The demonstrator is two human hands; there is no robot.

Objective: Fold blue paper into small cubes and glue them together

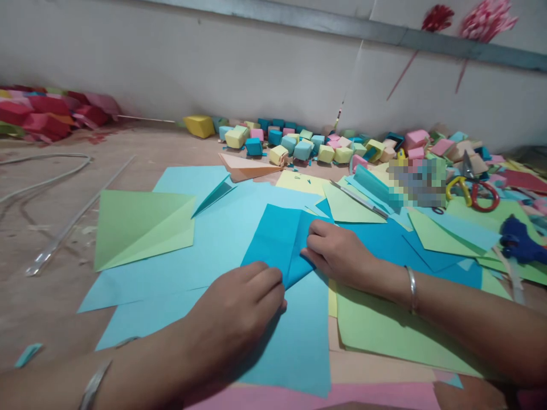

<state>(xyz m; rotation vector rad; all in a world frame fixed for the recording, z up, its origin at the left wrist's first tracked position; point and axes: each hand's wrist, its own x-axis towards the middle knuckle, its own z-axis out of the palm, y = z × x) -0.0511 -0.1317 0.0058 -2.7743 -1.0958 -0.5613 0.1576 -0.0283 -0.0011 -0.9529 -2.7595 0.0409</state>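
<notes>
Both hands (pixel 245 302) (pixel 337 250) curled, knuckles up, at the folded blue paper (pixel 273 230).

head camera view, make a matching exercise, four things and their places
1 folded deep-blue paper sheet
2 slim grey pen-shaped tool
3 fluffy pink thin-stemmed bunch
4 bright yellow faceted block

A at the grey metal rail
B touched by left hand and right hand
C just left of small pastel blocks
D on a light green paper sheet

Pairs: 1-B, 2-D, 3-A, 4-C
</notes>
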